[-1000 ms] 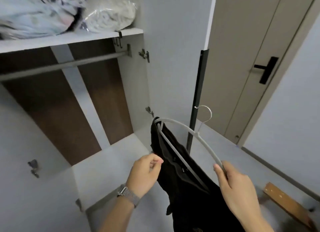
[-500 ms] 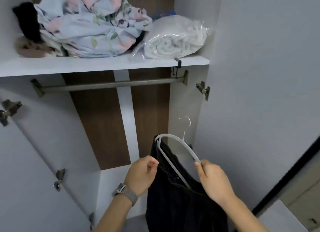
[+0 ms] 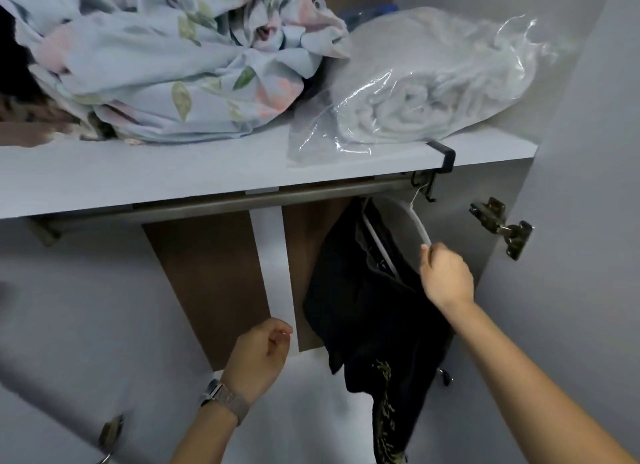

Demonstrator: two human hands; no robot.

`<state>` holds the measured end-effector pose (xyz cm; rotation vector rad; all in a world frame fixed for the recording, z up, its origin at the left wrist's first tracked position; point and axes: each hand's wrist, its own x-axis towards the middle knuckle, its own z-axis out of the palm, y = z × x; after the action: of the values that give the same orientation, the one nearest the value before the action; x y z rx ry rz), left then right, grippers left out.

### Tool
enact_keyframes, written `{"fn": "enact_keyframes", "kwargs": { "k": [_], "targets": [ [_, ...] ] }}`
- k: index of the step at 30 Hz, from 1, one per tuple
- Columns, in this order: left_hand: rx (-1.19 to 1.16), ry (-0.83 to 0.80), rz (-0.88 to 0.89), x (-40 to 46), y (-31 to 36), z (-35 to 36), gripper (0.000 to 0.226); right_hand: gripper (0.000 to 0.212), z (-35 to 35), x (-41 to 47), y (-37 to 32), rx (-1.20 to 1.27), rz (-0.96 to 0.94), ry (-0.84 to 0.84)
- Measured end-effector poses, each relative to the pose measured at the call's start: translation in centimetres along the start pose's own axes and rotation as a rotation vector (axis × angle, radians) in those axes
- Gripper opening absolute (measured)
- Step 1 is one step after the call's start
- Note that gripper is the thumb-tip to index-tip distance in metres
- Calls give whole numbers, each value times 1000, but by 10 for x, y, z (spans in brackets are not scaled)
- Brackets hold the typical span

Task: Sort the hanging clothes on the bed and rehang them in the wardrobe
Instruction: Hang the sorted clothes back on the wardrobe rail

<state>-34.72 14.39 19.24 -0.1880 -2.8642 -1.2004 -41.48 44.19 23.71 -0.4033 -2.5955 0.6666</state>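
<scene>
1. Overhead, the wardrobe (image 3: 571, 290) stood open, its shelf (image 3: 145, 179) loaded with a floral bundle (image 3: 166, 65) and a bagged white towel (image 3: 426, 82); the hanging rail (image 3: 221, 203) ran just beneath the shelf's front edge, left to right
2. The black garment (image 3: 367, 307) hung at the rail's right end, draped down from the white hanger (image 3: 417, 222), whose long axis slanted from upper left down to lower right
3. The hanger's hook reached up toward the rail beside a black clip (image 3: 445, 158); whether it sat fully over the rail could not be told
4. The right hand (image 3: 448, 276) was nearer, fingers curled round the hanger's lower arm, so the hook lay up and left of them
5. The left hand (image 3: 259, 356) hung below and well apart, loosely curled, holding nothing
</scene>
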Motion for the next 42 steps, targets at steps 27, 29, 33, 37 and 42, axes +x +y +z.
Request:
{"fn": "enact_keyframes", "kwargs": {
  "k": [27, 29, 33, 37, 42],
  "targets": [
    [15, -499, 541, 31, 138, 151, 14, 23, -59, -168, 114, 258, 399, -298],
    [38, -649, 670, -4, 152, 177, 13, 25, -70, -226, 122, 221, 527, -223],
    [69, -918, 919, -78, 173, 215, 16, 28, -95, -348, 131, 177, 879, 51],
    [55, -1111, 1108, -172, 192, 239, 18, 38, -129, -475, 123, 76, 1203, 372],
    [81, -1388, 1371, -316, 204, 246, 21, 40, -160, -625, 80, 22, 1528, 735]
  ]
}}
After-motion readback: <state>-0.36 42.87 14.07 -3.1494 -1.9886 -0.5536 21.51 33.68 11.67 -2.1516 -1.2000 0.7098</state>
